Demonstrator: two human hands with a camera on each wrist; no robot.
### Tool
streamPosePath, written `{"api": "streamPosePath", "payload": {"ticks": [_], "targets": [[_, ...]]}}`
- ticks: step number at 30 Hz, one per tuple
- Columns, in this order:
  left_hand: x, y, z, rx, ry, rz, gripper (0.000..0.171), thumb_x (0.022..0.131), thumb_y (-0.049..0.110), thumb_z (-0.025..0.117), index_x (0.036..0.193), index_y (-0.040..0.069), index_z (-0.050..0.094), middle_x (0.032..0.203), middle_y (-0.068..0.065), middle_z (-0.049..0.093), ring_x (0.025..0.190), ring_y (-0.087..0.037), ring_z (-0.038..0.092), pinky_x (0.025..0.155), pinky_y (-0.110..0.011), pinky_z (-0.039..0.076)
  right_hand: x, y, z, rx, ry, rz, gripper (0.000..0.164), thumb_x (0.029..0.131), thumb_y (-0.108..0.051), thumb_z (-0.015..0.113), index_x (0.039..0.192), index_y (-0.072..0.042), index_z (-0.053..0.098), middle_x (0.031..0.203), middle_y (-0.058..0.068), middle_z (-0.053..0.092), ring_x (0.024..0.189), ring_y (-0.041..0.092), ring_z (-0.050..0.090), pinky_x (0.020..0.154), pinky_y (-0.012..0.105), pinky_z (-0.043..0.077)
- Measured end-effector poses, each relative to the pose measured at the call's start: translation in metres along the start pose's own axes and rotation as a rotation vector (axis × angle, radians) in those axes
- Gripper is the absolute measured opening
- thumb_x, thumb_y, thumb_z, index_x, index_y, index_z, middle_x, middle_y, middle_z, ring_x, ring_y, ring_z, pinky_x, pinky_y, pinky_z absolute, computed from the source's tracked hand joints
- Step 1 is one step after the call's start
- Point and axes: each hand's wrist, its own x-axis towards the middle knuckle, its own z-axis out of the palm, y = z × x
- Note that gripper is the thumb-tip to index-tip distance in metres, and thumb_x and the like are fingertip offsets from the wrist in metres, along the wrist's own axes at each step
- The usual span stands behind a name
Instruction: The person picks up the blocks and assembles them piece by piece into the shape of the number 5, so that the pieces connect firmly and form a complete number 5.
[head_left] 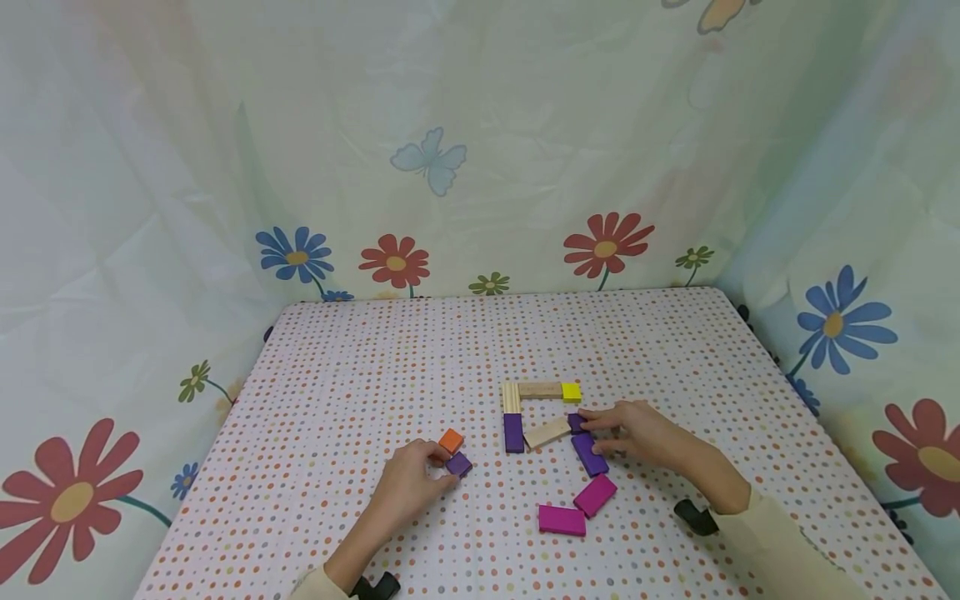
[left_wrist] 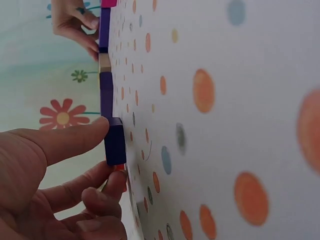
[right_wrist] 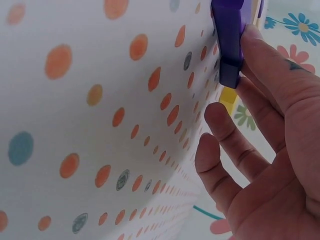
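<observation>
My left hand is at a small purple block, with the thumb against one side and the index fingertip at the opposite side. An orange block sits right beside it, by the index finger. On the right, my right hand spans two purple pieces that touch end to end. Its index finger is at the small purple cube and its thumb at the long purple block. In the right wrist view the other fingers stay off the blocks.
A slanted plain wooden block lies between the small purple cube and a left purple block. Pale wooden blocks and a yellow cube lie beyond. Two magenta blocks lie nearer on the dotted tabletop.
</observation>
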Motion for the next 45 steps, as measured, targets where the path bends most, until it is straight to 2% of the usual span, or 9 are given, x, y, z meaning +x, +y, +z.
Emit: {"api": "streamPosePath", "payload": {"ticks": [4,7,14,21,28,31,37,45], "targets": [[0.001,0.000,0.002,0.011,0.007,-0.004,0.027,0.080,0.022,0.092,0.100,0.010,0.078,0.096,-0.002,0.072,0.088,-0.015,0.065,0.077,-0.035,0.053,0.000,0.000,0.000,-0.007,0.003,-0.003,0.045,0.094,-0.034,0.079,0.135,-0.016,0.075,0.152,0.005,0.064,0.095,0.009,0.057,0.088,0.040,0.045],[0.001,-0.001,0.003,0.016,0.004,-0.007,0.030,0.080,0.024,0.092,0.102,0.009,0.078,0.096,-0.003,0.072,0.087,-0.016,0.065,0.075,-0.035,0.053,0.000,0.000,0.001,-0.009,0.006,-0.004,0.044,0.094,-0.035,0.079,0.134,-0.017,0.075,0.152,0.004,0.064,0.095,0.009,0.058,0.092,0.044,0.043],[0.002,-0.001,0.005,0.011,0.002,-0.011,0.034,0.080,0.027,0.092,0.103,0.008,0.078,0.096,-0.003,0.072,0.086,-0.016,0.064,0.073,-0.034,0.052,-0.001,0.000,0.001,0.013,0.007,-0.009,0.045,0.094,-0.033,0.079,0.135,-0.015,0.075,0.153,0.005,0.064,0.083,0.008,0.048,0.077,0.027,0.034],[0.003,0.000,0.005,-0.003,0.022,-0.019,0.035,0.080,0.022,0.091,0.106,0.005,0.078,0.096,-0.004,0.073,0.087,-0.016,0.065,0.076,-0.036,0.054,0.000,0.000,0.001,0.016,0.007,-0.012,0.045,0.094,-0.033,0.079,0.134,-0.015,0.075,0.153,0.006,0.064,0.089,0.008,0.054,0.080,0.029,0.037],[0.000,0.006,0.000,-0.010,0.029,0.020,0.031,0.080,0.023,0.090,0.105,0.008,0.079,0.098,-0.002,0.073,0.090,-0.016,0.064,0.076,-0.034,0.051,-0.002,0.000,0.001,0.038,0.012,-0.010,0.045,0.094,-0.032,0.079,0.135,-0.014,0.074,0.153,0.006,0.063,0.080,0.010,0.046,0.070,0.023,0.032],[-0.002,0.012,-0.002,-0.038,0.004,0.046,0.029,0.082,0.024,0.089,0.105,0.010,0.079,0.101,-0.002,0.074,0.091,-0.016,0.065,0.076,-0.032,0.050,-0.002,0.000,0.001,0.035,0.015,-0.015,0.045,0.094,-0.032,0.079,0.135,-0.014,0.074,0.153,0.006,0.064,0.079,0.010,0.046,0.069,0.023,0.032],[-0.009,0.029,-0.003,-0.075,-0.067,0.109,0.027,0.084,0.025,0.088,0.107,0.013,0.079,0.103,-0.001,0.075,0.079,-0.012,0.059,0.067,-0.023,0.045,0.000,0.002,-0.001,0.015,0.019,-0.019,0.044,0.095,-0.031,0.078,0.135,-0.013,0.074,0.153,0.006,0.063,0.078,0.009,0.046,0.069,0.021,0.035],[-0.016,0.043,0.009,-0.050,-0.193,0.207,0.026,0.084,0.027,0.089,0.105,0.014,0.080,0.100,0.002,0.074,0.087,-0.012,0.065,0.073,-0.023,0.048,-0.001,0.001,-0.001,0.018,0.025,-0.016,0.043,0.095,-0.030,0.079,0.134,-0.013,0.075,0.152,0.006,0.064,0.078,0.009,0.047,0.068,0.021,0.036]]}}
